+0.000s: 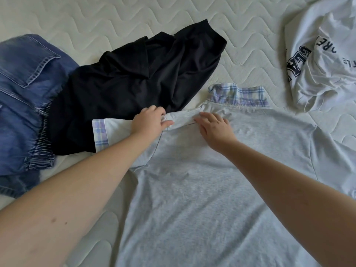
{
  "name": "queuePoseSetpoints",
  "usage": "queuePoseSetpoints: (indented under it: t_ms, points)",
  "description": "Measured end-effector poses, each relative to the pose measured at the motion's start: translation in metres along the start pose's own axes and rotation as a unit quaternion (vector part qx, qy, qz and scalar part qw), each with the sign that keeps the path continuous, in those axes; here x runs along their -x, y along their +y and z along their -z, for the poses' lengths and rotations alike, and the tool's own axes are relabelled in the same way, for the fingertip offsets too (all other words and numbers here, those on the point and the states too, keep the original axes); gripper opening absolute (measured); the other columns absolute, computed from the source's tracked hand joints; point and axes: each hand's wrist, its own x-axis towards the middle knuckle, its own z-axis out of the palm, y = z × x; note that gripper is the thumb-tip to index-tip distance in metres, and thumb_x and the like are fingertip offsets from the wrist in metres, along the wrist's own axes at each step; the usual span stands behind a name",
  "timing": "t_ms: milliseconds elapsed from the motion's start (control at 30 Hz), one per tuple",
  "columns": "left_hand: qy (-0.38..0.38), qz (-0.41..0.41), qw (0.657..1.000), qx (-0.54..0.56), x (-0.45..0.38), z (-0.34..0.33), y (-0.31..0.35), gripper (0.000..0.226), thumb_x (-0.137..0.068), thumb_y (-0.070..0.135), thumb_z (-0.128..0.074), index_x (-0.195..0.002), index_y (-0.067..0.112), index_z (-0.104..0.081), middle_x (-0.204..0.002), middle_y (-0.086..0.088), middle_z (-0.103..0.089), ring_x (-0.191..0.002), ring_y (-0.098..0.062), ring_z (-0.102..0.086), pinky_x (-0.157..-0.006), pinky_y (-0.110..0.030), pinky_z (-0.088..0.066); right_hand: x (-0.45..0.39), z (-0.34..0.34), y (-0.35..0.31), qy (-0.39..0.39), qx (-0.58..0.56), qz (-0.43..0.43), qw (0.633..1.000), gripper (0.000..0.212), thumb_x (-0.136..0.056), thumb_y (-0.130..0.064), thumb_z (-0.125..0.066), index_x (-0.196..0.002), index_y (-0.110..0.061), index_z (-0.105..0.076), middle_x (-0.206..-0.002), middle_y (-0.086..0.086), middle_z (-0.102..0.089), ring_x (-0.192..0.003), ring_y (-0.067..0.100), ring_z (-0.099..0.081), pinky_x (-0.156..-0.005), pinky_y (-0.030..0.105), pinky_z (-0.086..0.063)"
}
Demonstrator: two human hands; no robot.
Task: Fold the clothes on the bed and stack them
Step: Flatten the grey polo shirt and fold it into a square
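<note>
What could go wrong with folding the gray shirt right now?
The gray shirt has its left sleeve lying on the black garment, so folding it in may drag that along. The left hand pinches a bunched shoulder; creases could get folded in while the right hand presses flat.

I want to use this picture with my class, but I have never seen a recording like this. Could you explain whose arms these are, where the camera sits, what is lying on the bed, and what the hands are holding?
There is no machine here. A person wears a camera on the head, so you look down along their own two bare arms.

On the quilted mattress lies a grey shirt, spread flat, with a plaid collar. To its left are a crumpled black garment and blue denim; a white printed shirt lies at the top right.

The left hand pinches the grey shirt's sleeve near the shoulder. The right hand rests flat on the shirt beside it, fingers straight, holding nothing.
</note>
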Motion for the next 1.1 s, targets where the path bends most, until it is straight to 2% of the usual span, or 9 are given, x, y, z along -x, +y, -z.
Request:
queuePoseSetpoints:
  t_ms: [100,200,333,467,600,700,800,900,1100]
  points:
    - [-0.026,-0.031,0.998,-0.041,-0.002,-0.003,0.005,0.035,-0.093,0.046,-0.059,-0.121,0.025,-0.060,-0.108,0.002,-0.057,-0.103,-0.020,-0.053,-0.070,-0.031,-0.040,-0.022,0.013,-0.004,0.036,-0.004,-0.010,0.999,0.038,-0.104,-0.015,-0.038,-0.140,-0.019,-0.048,-0.148,0.001,-0.041,-0.123,0.030,-0.051,-0.094,0.044,-0.047]
    - [-0.004,-0.044,0.995,-0.085,-0.002,-0.005,0.006,0.025,-0.098,0.036,-0.053,-0.111,0.021,-0.067,-0.104,0.001,-0.059,-0.099,-0.019,-0.050,-0.064,-0.030,-0.035,-0.044,0.024,0.002,0.008,0.033,-0.011,0.999,0.055,-0.097,0.001,-0.046,-0.147,-0.021,-0.039,-0.149,0.002,-0.038,-0.121,0.030,-0.054,-0.084,0.039,-0.048]
    - [0.055,-0.051,0.996,-0.054,0.001,0.002,-0.001,0.027,-0.101,0.027,-0.045,-0.103,0.015,-0.069,-0.101,0.001,-0.061,-0.094,-0.019,-0.050,-0.059,-0.032,-0.039,-0.064,0.034,0.013,0.016,0.116,-0.007,0.993,0.030,-0.096,-0.012,-0.055,-0.125,-0.018,-0.060,-0.123,0.007,-0.057,-0.110,0.031,-0.055,-0.088,0.037,-0.038]
    - [0.080,-0.041,0.996,-0.027,-0.009,0.013,-0.011,0.026,-0.103,0.024,-0.043,-0.104,0.008,-0.063,-0.102,-0.006,-0.058,-0.092,-0.025,-0.051,-0.063,-0.034,-0.039,-0.078,0.043,0.010,0.072,0.032,-0.041,0.996,0.022,-0.097,-0.024,-0.059,-0.107,-0.006,-0.067,-0.107,0.011,-0.060,-0.094,0.033,-0.060,-0.071,0.036,-0.044]
    - [0.053,-0.014,0.998,0.011,-0.028,0.019,-0.015,0.022,-0.104,0.020,-0.042,-0.107,0.008,-0.060,-0.102,-0.007,-0.058,-0.094,-0.025,-0.052,-0.073,-0.039,-0.046,-0.090,0.035,0.003,0.070,0.008,-0.064,0.995,0.019,-0.098,-0.012,-0.052,-0.110,-0.008,-0.066,-0.111,0.011,-0.060,-0.099,0.034,-0.060,-0.078,0.040,-0.049]
    - [0.029,0.038,0.998,0.034,-0.040,0.015,-0.016,0.012,-0.100,0.013,-0.047,-0.104,0.013,-0.058,-0.099,-0.004,-0.061,-0.089,-0.022,-0.055,-0.068,-0.037,-0.046,-0.093,0.024,0.002,0.067,-0.067,-0.097,0.991,0.035,-0.096,0.001,-0.043,-0.123,-0.013,-0.060,-0.127,0.008,-0.054,-0.114,0.030,-0.054,-0.094,0.036,-0.045]
    - [-0.033,0.097,0.994,0.025,-0.045,0.005,-0.017,0.014,-0.100,0.011,-0.045,-0.106,0.013,-0.056,-0.105,-0.006,-0.062,-0.093,-0.024,-0.056,-0.071,-0.038,-0.047,-0.086,0.019,0.006,0.060,-0.131,-0.056,0.988,0.052,-0.093,0.000,-0.047,-0.142,-0.017,-0.046,-0.146,0.003,-0.040,-0.123,0.023,-0.049,-0.106,0.037,-0.041]
    - [-0.057,0.113,0.992,-0.004,-0.047,0.001,-0.011,0.018,-0.101,0.018,-0.044,-0.113,0.010,-0.054,-0.114,-0.010,-0.059,-0.104,-0.028,-0.054,-0.080,-0.039,-0.044,-0.074,0.024,0.024,0.141,-0.176,-0.052,0.973,0.047,-0.092,-0.011,-0.057,-0.138,-0.018,-0.052,-0.140,0.003,-0.046,-0.113,0.021,-0.056,-0.101,0.039,-0.044]
    - [0.085,-0.030,0.995,-0.047,-0.045,0.004,0.008,0.026,-0.096,0.030,-0.052,-0.116,0.014,-0.057,-0.112,-0.007,-0.057,-0.105,-0.028,-0.051,-0.088,-0.039,-0.038,-0.053,0.047,0.095,0.207,-0.122,-0.237,0.941,0.041,-0.096,-0.030,-0.054,-0.137,-0.026,-0.051,-0.143,0.004,-0.046,-0.131,0.028,-0.039,-0.106,0.043,-0.027]
